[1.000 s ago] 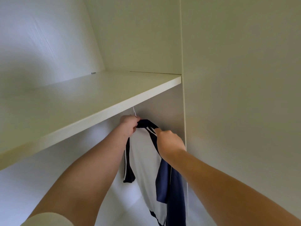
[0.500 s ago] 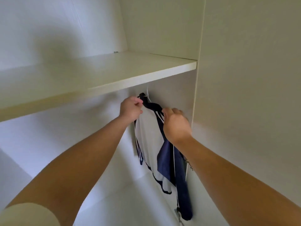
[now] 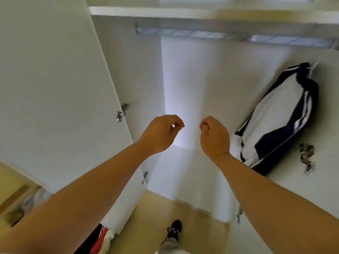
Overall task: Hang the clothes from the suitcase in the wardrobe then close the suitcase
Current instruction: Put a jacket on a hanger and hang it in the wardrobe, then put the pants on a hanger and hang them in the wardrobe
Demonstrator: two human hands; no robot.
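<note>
A navy and white garment [image 3: 282,114] hangs on a white hanger [image 3: 314,65] at the right side of the wardrobe, below the metal rail [image 3: 201,34]. My left hand [image 3: 161,132] and my right hand [image 3: 214,136] are in mid-air in front of the wardrobe's middle, to the left of the garment. Both have loosely curled fingers and hold nothing. Neither touches the garment. Red, black and white fabric [image 3: 102,241] shows at the bottom edge, partly hidden behind my left forearm.
The open wardrobe door [image 3: 55,88] stands at the left, with metal hinges [image 3: 121,112] on its edge. A shelf [image 3: 201,13] runs above the rail. A shoe [image 3: 174,230] stands on the beige floor below. Blurred clutter [image 3: 22,206] lies at the lower left.
Both hands have let go of the garment and pulled back to the left. The view has swung down and left, so the garment now hangs alone at the right.
</note>
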